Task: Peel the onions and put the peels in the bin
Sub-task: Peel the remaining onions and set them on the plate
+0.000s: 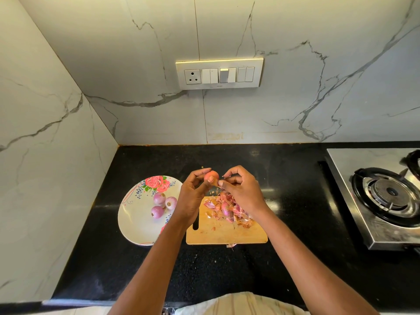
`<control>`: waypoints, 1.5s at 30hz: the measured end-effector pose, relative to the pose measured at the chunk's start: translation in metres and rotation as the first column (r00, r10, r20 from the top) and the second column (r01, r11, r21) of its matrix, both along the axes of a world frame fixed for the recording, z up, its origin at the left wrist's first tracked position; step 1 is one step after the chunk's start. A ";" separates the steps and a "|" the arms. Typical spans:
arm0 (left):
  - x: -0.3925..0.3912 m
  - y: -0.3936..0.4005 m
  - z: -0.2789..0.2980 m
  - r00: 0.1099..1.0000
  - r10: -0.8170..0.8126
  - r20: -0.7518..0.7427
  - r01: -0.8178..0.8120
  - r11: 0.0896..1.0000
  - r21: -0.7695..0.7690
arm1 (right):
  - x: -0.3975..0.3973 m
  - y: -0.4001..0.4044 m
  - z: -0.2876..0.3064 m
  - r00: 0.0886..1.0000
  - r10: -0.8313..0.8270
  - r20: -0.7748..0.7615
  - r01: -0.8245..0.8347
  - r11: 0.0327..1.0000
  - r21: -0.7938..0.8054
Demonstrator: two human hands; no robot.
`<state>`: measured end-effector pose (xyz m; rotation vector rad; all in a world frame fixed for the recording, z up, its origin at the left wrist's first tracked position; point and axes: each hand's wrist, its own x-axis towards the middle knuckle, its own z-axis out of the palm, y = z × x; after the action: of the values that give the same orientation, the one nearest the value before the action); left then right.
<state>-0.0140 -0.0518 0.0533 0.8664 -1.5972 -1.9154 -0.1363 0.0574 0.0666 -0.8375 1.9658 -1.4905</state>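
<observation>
Centre of the frame, just above the cutting board [227, 234], the left hand [193, 196] has its fingers curled round a small onion [211, 176], holding it up off the bench [141, 258]. The right hand [242, 189] is right beside it, thumb and forefinger pinched on a thin strip of skin [216, 183] that hangs from the onion's lower side. So this one looks to be mid-peel.

Below the hands, a loose heap of peels [229, 211] sits on the board's upper half, with what may be another onion buried in it, hard to be sure. One stray scrap [231, 245] lies on the bench at the board's lower edge. To the left, a flowered plate [134, 223] carries three peeled onions [161, 205]. A gas stove [386, 196] sits at the right edge. No bin is in view anywhere.

The risks now: that papery strip could tear short and leave skin on the bulb if it is pulled too sharply. The onion is small and smooth, so a loose grip could let it drop into the peels. And those light scraps scatter easily; a careless sweep toward the bin could spill more onto the bench.
</observation>
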 end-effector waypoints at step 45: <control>-0.001 0.010 0.004 0.997 0.054 -0.047 -0.045 0.983 0.179 | 0.013 -0.004 -0.008 0.890 -0.117 -0.441 0.052 0.986 -0.157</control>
<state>-0.0147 -0.0414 0.0573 0.9115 -1.3774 -2.0520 -0.1234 0.0538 0.0583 -1.2681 2.2662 -1.6100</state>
